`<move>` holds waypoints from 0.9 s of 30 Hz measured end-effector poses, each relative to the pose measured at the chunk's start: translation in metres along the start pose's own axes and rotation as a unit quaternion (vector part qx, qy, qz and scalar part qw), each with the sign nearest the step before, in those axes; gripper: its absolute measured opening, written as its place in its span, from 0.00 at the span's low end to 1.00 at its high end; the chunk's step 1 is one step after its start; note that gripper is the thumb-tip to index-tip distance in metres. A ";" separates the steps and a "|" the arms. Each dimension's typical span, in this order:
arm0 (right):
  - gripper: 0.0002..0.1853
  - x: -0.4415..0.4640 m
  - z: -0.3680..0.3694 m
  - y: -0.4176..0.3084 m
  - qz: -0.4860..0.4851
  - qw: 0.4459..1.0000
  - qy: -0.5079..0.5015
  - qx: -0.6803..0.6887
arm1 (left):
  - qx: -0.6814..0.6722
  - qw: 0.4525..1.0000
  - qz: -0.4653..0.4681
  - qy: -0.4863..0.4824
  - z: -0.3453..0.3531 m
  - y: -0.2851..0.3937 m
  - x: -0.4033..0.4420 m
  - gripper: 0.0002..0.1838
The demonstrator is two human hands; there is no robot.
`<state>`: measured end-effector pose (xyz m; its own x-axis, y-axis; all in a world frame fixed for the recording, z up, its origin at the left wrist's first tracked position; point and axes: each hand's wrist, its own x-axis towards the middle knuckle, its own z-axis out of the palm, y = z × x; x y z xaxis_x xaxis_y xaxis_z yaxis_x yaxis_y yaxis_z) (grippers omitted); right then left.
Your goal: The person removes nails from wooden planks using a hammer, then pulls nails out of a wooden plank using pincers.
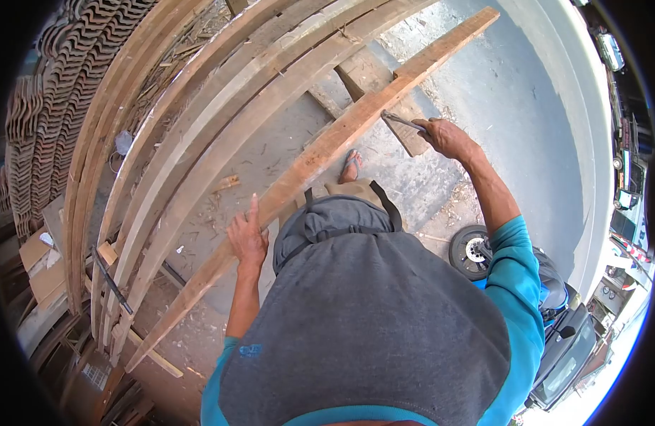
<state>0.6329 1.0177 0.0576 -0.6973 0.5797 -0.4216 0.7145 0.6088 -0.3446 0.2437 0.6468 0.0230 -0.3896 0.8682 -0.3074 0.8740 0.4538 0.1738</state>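
A long wooden beam point(320, 153) runs diagonally in front of my body, from lower left to upper right. My left hand point(248, 238) grips it near my hip, index finger stretched along the wood and the other fingers partly hidden. In my right hand point(450, 138) is a hammer point(407, 122), held by its slim grey handle. Its head touches or lies very close to the beam's right edge; fine detail there is too small to make out. Beneath the beam's far part is a short wooden support board point(407, 135).
Several long timbers point(228, 135) lie side by side on the left, with stacked roof tiles point(57, 106) beyond. A dark metal bar point(113, 282) crosses near their lower ends. Wood chips dot the concrete floor point(484, 106). A motorcycle wheel point(471, 250) stands at right.
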 end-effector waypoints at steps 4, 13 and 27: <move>0.20 -0.002 0.006 0.002 -0.011 1.000 0.011 0.020 | 0.006 1.000 0.000 0.013 0.005 -0.001 -0.002 0.59; 0.16 -0.019 0.014 -0.052 0.191 0.826 -0.124 0.516 | -0.012 1.000 -0.002 0.006 -0.004 0.004 0.000 0.59; 0.15 -0.022 0.042 -0.064 0.208 0.623 -0.091 0.749 | -0.021 1.000 -0.003 -0.021 -0.008 0.002 0.003 0.58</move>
<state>0.6046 0.9431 0.0536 -0.5136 0.3655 -0.7763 0.1776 -0.8399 -0.5129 0.2416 0.6519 0.0297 -0.3812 0.8564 -0.3482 0.8584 0.4677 0.2106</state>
